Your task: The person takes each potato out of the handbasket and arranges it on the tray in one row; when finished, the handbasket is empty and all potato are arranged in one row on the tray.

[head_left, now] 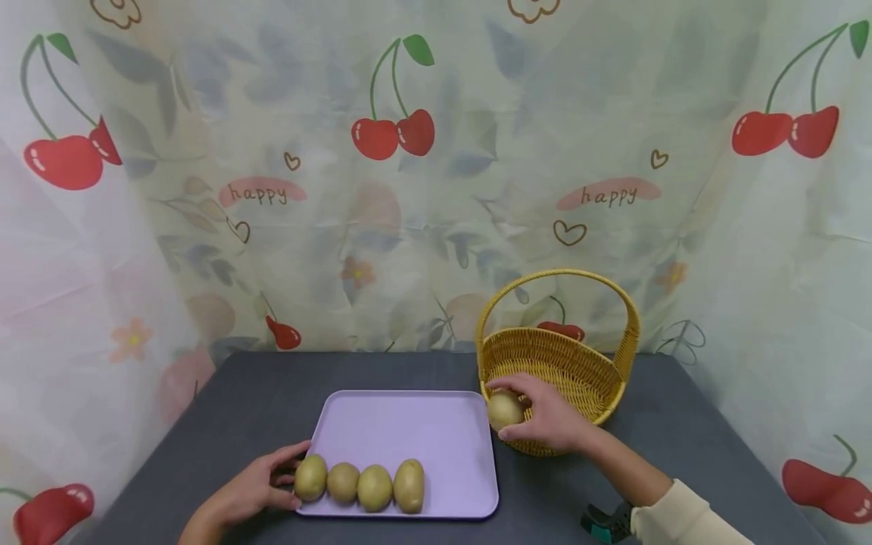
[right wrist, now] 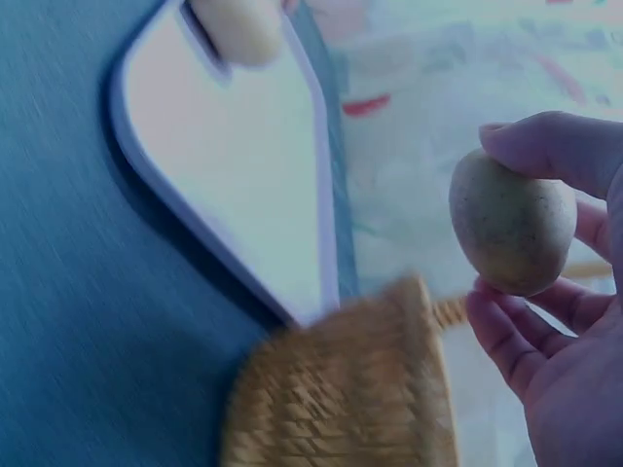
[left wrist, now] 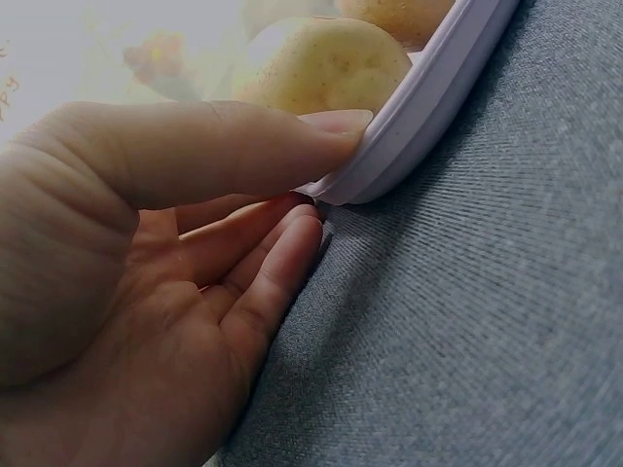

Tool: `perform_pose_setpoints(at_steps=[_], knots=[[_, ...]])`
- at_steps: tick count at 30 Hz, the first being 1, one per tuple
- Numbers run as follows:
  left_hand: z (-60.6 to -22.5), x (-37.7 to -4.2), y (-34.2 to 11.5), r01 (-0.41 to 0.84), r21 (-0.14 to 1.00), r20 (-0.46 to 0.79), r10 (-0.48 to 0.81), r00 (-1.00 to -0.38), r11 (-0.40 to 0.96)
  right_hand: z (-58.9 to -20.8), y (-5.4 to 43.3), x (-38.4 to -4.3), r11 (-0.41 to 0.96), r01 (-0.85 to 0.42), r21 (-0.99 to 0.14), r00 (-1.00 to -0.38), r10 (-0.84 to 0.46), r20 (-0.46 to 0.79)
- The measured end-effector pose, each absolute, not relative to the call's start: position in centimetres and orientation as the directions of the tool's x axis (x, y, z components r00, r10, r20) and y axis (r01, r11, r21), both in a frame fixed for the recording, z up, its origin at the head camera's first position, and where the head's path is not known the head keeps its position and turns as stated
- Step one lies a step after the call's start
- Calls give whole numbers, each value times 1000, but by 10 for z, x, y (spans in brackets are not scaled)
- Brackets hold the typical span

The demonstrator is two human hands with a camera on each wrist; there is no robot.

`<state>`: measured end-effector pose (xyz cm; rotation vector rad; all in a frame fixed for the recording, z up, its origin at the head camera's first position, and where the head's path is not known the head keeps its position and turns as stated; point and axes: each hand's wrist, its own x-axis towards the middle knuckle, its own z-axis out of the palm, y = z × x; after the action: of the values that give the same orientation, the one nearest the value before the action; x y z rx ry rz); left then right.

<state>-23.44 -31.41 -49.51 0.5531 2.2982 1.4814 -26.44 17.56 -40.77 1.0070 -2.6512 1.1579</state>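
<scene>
My right hand (head_left: 548, 416) holds a round potato (head_left: 505, 410) between thumb and fingers, over the near left rim of the wicker basket (head_left: 579, 352). In the right wrist view the potato (right wrist: 511, 222) is clear of the basket (right wrist: 341, 389). On the lilac tray (head_left: 443, 446), several potatoes (head_left: 375, 488) stand in a row along the near edge, from the left corner. My left hand (head_left: 252, 484) holds the tray's left edge beside the end potato. In the left wrist view its thumb lies on the tray rim (left wrist: 409, 131), fingertips low against the edge.
A dark grey cloth (head_left: 272, 401) covers the table. The basket stands just right of the tray, its tall arched handle (head_left: 562, 272) upright. Behind hangs a curtain (head_left: 436, 227) printed with cherries. A dark wrist strap (head_left: 606, 522) is at the right wrist.
</scene>
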Motion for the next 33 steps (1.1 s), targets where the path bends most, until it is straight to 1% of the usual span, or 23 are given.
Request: perform_pose_setpoints(at_steps=[2,6,11,13,15,21,25,33], knots=[[-496,-235,-314,128,917,-83,493,-866,378,-413,167,-259,460,-618,-637,-761,-555,338],[-497,-233,-315,127,920,-79,494,-866,370,-432,149,-246,406,-675,-616,-708,-591,387],[-498,-231,-315,133,927,-67,504,-861,351,-459,127,-231,333,-710,-621,-648,-654,390],[-498,-231,-315,134,929,-63,504,-861,345,-467,120,-227,314,-706,-634,-640,-665,384],[-498,-231,-315,134,930,-61,505,-861,341,-474,114,-226,308,-688,-657,-654,-655,378],[-496,-235,-315,137,924,-66,503,-862,356,-482,103,-231,351,-574,-740,-752,-584,306],[-495,-235,-315,145,917,-68,504,-861,371,-488,102,-232,373,-540,-755,-782,-554,286],[-495,-235,-314,178,900,-53,507,-860,397,-499,95,-230,336,-485,-808,-831,-464,306]])
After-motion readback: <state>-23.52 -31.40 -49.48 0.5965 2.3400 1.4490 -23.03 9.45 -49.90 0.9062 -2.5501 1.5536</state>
